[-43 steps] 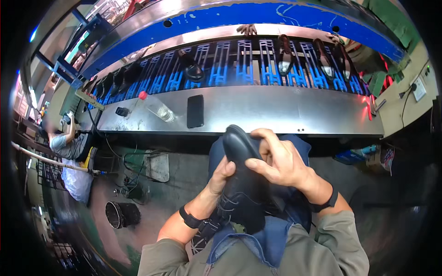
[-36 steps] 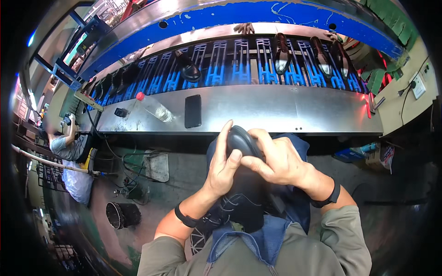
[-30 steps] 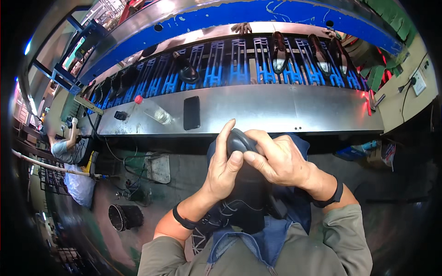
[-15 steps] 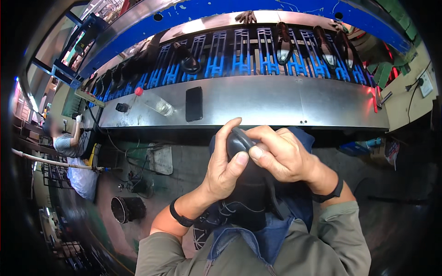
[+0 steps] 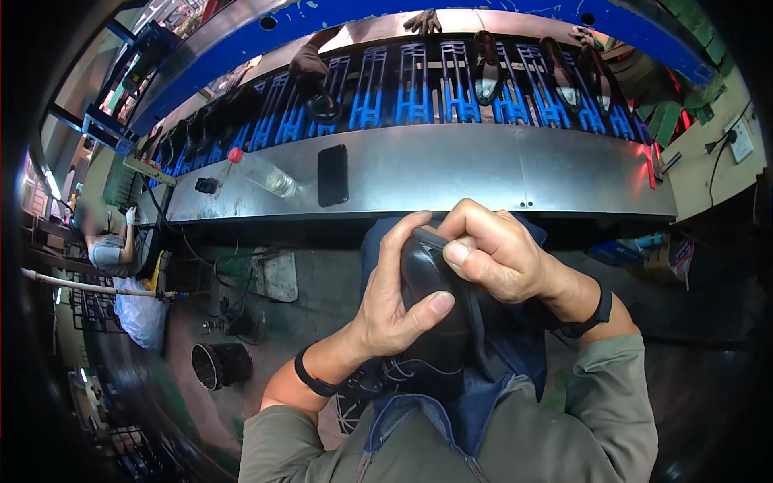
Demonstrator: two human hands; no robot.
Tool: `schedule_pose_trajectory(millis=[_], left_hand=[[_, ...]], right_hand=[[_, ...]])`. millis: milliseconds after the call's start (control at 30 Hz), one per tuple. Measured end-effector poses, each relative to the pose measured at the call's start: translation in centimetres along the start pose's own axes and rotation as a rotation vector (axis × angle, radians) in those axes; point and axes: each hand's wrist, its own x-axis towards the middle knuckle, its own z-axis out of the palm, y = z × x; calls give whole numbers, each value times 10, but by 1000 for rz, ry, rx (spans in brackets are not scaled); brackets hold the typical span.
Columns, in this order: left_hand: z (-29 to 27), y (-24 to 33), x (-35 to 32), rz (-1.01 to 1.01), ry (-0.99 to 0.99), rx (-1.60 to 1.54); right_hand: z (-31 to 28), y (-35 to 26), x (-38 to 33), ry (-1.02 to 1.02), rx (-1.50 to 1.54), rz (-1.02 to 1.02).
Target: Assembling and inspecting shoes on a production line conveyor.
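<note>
No lettering, number or sign can be read. On the right, a brown cardboard box with a pale, multicoloured side (image 5: 676, 259) carries patches too small and blurred to make out as print, and the low, bright blue box (image 5: 616, 252) just left of it shows nothing legible either.

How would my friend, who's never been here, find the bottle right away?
Look for the long, shiny metal ledge in front of the row of blue racks. On its left part, the bottle is between a small black object and a flat black phone. Unlike those two, it's see-through, with a red cap.
</note>
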Motion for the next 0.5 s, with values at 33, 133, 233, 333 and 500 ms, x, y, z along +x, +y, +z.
schedule_pose_trajectory(millis=[33, 133, 233, 333, 500], left_hand=[[1, -1, -1, -3, 4, -5], [2, -6, -1, -27, -10, -63], [3, -8, -3, -28, -33, -91], [7, -11, -7, -131, 7, -141], [6, -20, -12, -204, 108, -215]], right_hand=[[2, 1, -1, 6, 92, 86], [3, 0, -1, 11, 112, 136], [4, -7, 3, -37, -376, -211], [2, -24, 4, -135, -561, -174], [5, -15, -14, -239, -505, 9]])
